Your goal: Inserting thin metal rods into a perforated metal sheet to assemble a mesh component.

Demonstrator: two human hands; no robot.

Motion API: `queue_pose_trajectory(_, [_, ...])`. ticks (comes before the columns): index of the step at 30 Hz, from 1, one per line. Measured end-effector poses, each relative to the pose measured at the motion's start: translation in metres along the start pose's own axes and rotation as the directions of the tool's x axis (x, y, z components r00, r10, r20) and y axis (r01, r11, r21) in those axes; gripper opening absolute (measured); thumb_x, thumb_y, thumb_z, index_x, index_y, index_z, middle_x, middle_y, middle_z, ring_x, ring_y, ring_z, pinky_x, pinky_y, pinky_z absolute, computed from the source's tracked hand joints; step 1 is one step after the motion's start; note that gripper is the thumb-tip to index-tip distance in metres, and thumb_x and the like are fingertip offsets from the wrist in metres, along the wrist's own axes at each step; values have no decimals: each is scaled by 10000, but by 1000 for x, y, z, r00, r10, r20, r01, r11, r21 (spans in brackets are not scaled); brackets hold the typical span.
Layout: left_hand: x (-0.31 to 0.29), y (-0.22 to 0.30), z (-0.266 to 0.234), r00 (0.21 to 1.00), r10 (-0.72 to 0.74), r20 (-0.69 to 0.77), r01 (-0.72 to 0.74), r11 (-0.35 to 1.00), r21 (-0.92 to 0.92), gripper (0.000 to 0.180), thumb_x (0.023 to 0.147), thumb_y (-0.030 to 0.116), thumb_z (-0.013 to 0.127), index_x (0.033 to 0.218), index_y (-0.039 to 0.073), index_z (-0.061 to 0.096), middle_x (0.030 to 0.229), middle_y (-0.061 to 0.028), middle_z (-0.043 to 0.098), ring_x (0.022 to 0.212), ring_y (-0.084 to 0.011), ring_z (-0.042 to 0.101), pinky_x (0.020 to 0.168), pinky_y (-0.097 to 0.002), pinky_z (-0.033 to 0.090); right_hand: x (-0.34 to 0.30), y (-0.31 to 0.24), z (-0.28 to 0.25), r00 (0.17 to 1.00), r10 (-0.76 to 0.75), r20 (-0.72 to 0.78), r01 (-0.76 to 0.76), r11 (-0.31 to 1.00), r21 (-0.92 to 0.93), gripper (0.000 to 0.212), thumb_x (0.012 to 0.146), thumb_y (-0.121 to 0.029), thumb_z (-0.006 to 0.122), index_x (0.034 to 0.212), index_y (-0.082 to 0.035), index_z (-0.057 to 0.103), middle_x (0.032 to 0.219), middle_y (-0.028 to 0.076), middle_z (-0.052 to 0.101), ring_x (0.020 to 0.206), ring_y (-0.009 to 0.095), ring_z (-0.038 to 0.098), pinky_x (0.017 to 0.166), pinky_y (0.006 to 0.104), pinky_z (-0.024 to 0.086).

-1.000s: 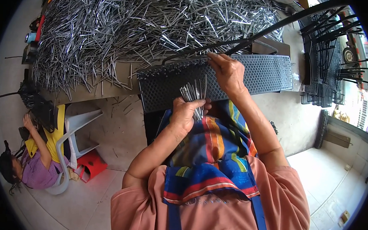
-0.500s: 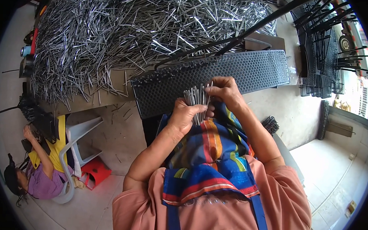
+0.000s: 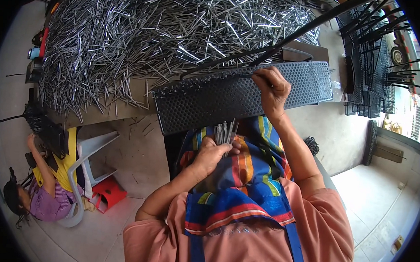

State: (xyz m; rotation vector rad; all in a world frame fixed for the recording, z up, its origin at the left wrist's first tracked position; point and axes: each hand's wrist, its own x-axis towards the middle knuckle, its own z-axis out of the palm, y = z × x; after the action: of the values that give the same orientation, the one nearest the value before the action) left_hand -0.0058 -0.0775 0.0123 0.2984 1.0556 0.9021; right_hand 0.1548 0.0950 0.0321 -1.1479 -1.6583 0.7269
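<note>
Dark clusters line the left stretch of the perforated panel's (image 3: 250,96) far edge, by the tabletop's (image 3: 134,112) near edge; most holes look bare. Left hand (image 3: 212,156) grips metal strips (image 3: 222,133); right hand's (image 3: 272,90) hold, I can't tell.

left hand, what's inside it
The left hand holds a bundle of thin grey strips; their upper ends show. The part inside the grip is covered by the thumb and hand.
</note>
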Motion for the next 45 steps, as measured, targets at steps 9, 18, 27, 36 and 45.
queue_pose_trajectory(9, [6, 15, 3, 996, 7, -92, -14, 997, -79, 227, 877, -7, 594, 1097, 12, 648, 905, -111, 721, 760, -174, 698, 665, -293, 572, 10, -6, 0, 998, -6, 69, 9, 999, -36, 115, 764, 57, 713, 871, 21, 696, 765, 61, 642, 691, 110, 597, 620, 237, 455])
queue_pose_trajectory(18, [12, 26, 7, 982, 56, -180, -90, 978, -186, 173, 835, -60, 590, 993, -36, 656, 867, -161, 714, 715, -224, 705, 688, -326, 593, 11, -4, 2, 999, -21, 35, 23, 998, -55, 112, 752, 50, 720, 859, 23, 699, 738, 56, 635, 671, 103, 592, 601, 238, 452])
queue_pose_trajectory(27, [18, 21, 5, 987, 64, -147, -88, 983, -161, 181, 842, -40, 616, 1012, 2, 661, 887, -137, 721, 731, -198, 701, 660, -307, 581, 12, -3, 4, 998, -29, 57, 33, 997, -74, 115, 756, 46, 720, 868, 24, 704, 734, 63, 635, 651, 100, 584, 591, 237, 449])
queue_pose_trajectory(36, [22, 23, 4, 987, 48, -154, -79, 976, -201, 164, 839, -43, 628, 996, -9, 661, 881, -151, 719, 720, -202, 698, 653, -308, 577, 2, 3, 16, 994, -3, 113, 34, 963, -268, 139, 761, 15, 747, 897, 4, 718, 791, 82, 676, 656, 143, 642, 591, 254, 483])
queue_pose_trajectory(45, [26, 26, 2, 992, 28, -126, -66, 948, -311, 178, 845, -43, 629, 1020, -18, 649, 895, -160, 713, 758, -238, 701, 699, -337, 578, 8, 2, 21, 994, -37, 105, 68, 948, -311, 115, 782, -22, 740, 896, -23, 731, 733, 99, 647, 600, 193, 629, 560, 286, 469])
